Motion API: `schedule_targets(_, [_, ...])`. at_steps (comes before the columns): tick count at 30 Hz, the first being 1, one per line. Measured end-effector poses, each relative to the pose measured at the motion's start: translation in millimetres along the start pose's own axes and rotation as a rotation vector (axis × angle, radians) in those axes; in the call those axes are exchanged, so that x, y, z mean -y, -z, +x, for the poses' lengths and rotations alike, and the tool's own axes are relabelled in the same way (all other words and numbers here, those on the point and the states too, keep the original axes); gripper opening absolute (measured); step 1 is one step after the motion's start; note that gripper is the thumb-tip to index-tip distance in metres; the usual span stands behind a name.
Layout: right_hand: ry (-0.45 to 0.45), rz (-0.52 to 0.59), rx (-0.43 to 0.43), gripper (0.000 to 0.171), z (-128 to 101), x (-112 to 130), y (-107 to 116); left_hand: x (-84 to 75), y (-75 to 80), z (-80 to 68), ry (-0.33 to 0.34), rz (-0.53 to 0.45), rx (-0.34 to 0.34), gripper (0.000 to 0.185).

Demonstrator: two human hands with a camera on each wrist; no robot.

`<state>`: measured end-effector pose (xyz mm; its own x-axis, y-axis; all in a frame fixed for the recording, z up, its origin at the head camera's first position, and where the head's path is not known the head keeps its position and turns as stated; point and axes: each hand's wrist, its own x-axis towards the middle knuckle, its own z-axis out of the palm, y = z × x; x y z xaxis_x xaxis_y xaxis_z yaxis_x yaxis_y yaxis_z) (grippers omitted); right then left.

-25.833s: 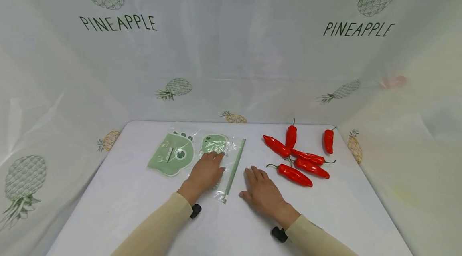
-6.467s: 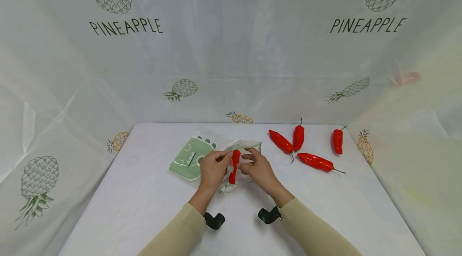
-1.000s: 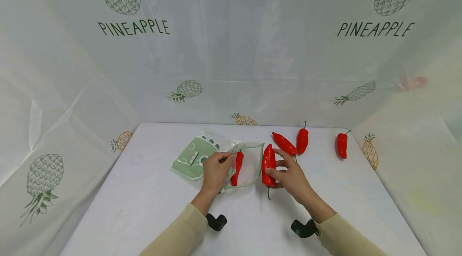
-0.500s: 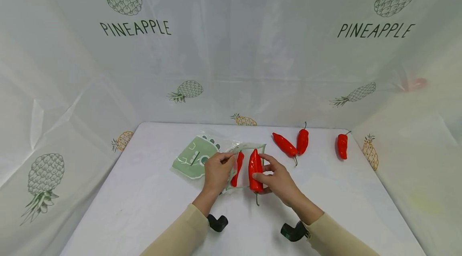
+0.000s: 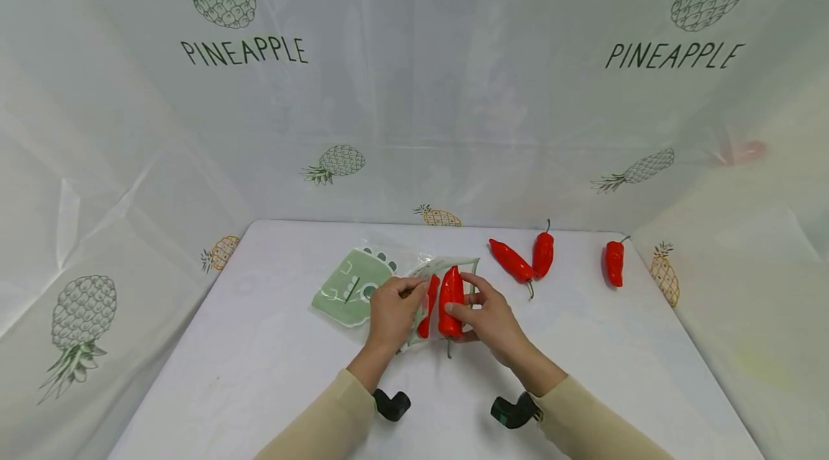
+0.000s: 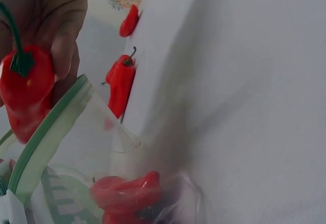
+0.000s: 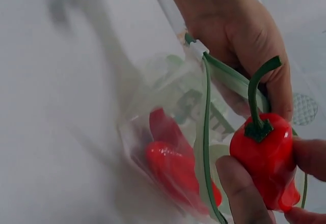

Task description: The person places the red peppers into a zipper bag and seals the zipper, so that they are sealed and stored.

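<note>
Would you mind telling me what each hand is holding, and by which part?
The right hand grips a red pepper around its stem end; the left hand holds the clear zip bag by its green-edged mouth.

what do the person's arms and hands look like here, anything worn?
Both arms wear long beige sleeves, left sleeve and right sleeve, reaching the wrists. The left hand and right hand are bare: no gloves, no rings visible. A small black wrist device sits under each wrist, left one and right one. No cables or markings visible.
</note>
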<state>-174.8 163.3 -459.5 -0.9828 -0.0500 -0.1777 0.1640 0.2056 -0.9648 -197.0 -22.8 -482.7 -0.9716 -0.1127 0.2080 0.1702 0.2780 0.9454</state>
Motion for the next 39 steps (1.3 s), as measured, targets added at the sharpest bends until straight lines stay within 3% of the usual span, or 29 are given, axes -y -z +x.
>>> schedule_targets(11, [0.005,0.051,-0.134,0.079,8,1,-16,0.0,-3.9,-7.9,-0.006,0.012,0.014,0.010])
schedule_targets(14, [0.057,-0.056,-0.191,0.080,11,-2,-20,-0.3,-4.3,-8.5,-0.016,-0.005,0.012,0.010])
schedule_targets(19, [0.213,-0.374,-0.292,0.081,14,-11,-27,0.8,-4.8,-5.4,-0.042,-0.036,-0.001,0.009])
schedule_targets(22, [0.253,-0.470,-0.312,0.078,16,-15,-30,0.3,-4.1,-3.1,-0.046,-0.029,-0.007,0.009])
schedule_targets(27, [0.259,-0.521,-0.296,0.076,18,-16,-34,-1.1,-2.5,-2.2,-0.062,0.019,-0.013,0.008])
schedule_targets(39, [0.231,-0.517,-0.292,0.074,20,-13,-39,2.9,-4.7,-6.0,-0.056,0.034,0.035,0.017])
